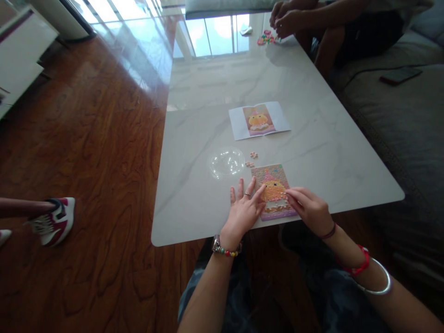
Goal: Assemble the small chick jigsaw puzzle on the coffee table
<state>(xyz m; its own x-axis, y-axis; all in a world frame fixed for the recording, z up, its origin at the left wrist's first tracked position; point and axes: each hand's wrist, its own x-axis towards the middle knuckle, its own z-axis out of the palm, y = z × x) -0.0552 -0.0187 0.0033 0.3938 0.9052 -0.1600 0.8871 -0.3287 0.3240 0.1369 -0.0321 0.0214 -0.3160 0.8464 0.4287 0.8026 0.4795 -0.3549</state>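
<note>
A small jigsaw puzzle (pixel 273 189) lies by the table's near edge. It has an orange-yellow figure, a purple bottom strip and a pale gap across its lower part. My left hand (pixel 243 210) is open, palm down with fingers spread; the index finger and thumb rest on the puzzle's left side, the others on the table. At the puzzle's right edge, my right hand (pixel 308 208) is closed in a pinch; whatever sits between its fingertips is too small to make out. Beyond the puzzle's upper left corner lie a few loose puzzle pieces (pixel 254 155).
A creased picture sheet (pixel 259 121) with a similar figure lies beyond the puzzle on the marble-patterned table (pixel 194 138). Left of the pieces is a clear, shiny round object (pixel 227 163). Another person's hands (pixel 286 21) are over colourful pieces (pixel 266 38) at the far end. A sofa (pixel 398 106) runs along the right.
</note>
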